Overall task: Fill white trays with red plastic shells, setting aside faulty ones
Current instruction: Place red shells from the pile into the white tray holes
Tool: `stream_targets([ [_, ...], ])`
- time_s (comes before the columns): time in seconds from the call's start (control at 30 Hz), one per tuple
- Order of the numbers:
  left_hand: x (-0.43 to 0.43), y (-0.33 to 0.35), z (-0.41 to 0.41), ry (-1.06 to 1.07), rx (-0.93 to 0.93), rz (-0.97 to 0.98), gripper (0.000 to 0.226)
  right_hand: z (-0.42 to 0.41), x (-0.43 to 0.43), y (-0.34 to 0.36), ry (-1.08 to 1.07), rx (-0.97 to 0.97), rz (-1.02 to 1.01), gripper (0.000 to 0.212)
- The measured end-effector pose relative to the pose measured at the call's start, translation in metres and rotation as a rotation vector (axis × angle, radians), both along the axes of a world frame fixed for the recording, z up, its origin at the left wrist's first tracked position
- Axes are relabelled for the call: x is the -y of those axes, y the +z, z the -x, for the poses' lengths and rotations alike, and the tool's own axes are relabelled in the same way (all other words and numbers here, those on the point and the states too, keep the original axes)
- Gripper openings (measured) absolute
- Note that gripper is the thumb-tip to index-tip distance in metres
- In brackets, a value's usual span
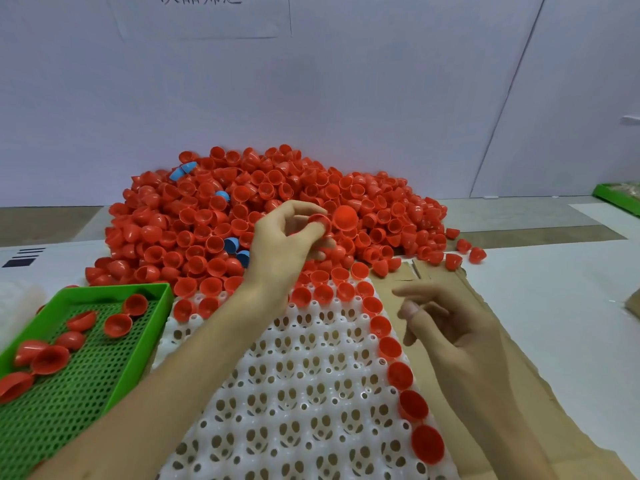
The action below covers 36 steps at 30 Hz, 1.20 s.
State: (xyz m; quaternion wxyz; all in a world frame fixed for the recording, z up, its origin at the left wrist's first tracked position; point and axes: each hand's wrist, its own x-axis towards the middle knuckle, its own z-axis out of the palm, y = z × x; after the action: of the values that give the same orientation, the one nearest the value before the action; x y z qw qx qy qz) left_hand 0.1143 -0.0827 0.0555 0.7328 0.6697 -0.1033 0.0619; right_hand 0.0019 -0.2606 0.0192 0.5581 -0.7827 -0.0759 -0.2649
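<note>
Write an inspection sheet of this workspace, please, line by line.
Surface: white table with brown cardboard under the white tray.
Job's things: white tray, red shells seated along far and right edges; red shell pile behind; green tray holds several red shells.
Clutter: few blue shells in the pile.
Grips: left hand pinches one red shell over the pile; right hand open, holding nothing.
Cables: nothing seen.
Surroundings: pale wall, paper sheet on it.

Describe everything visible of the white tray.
The white tray is a plastic-looking grid of round pockets with holes, lying flat on cardboard. Red shells sit open side up along its far rows and right edge; other pockets are empty. The left forearm passes over it; a green tray lies left of it.
</note>
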Motion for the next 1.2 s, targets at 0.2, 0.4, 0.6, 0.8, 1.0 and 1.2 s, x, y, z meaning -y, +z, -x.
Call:
stream_targets([
  [0.2, 0.006, 0.003, 0.074, 0.023, 0.310, -0.166, 0.020, 0.009, -0.026, 0.019, 0.029, 0.113, -0.026, 0.022],
  [0.4, 0.003, -0.006, 0.104, -0.140, 0.253, -0.149, 0.022, 0.023, -0.031, 0.018, 0.013, 0.130, -0.044, 0.020],
  [0.6, -0.002, -0.013, 0.112, -0.265, 0.056, -0.018, 0.025, 0.039, -0.009, 0.012, 0.011, 0.180, 0.201, 0.028],
  [0.8, 0.008, -0.020, 0.124, -0.316, 0.094, -0.099, 0.028, 0.051, 0.007, 0.014, -0.002, 0.025, 0.203, 0.012],
  [1.0, 0.019, -0.032, 0.137, -0.350, 0.207, -0.240, 0.037, 0.064, 0.018, 0.015, 0.121, -0.138, 0.126, 0.019],
  [1.2, 0.011, -0.043, 0.141, -0.413, 0.222, -0.452, 0.011, 0.091, 0.037, 0.011, 0.111, -0.131, 0.454, 0.011],
])
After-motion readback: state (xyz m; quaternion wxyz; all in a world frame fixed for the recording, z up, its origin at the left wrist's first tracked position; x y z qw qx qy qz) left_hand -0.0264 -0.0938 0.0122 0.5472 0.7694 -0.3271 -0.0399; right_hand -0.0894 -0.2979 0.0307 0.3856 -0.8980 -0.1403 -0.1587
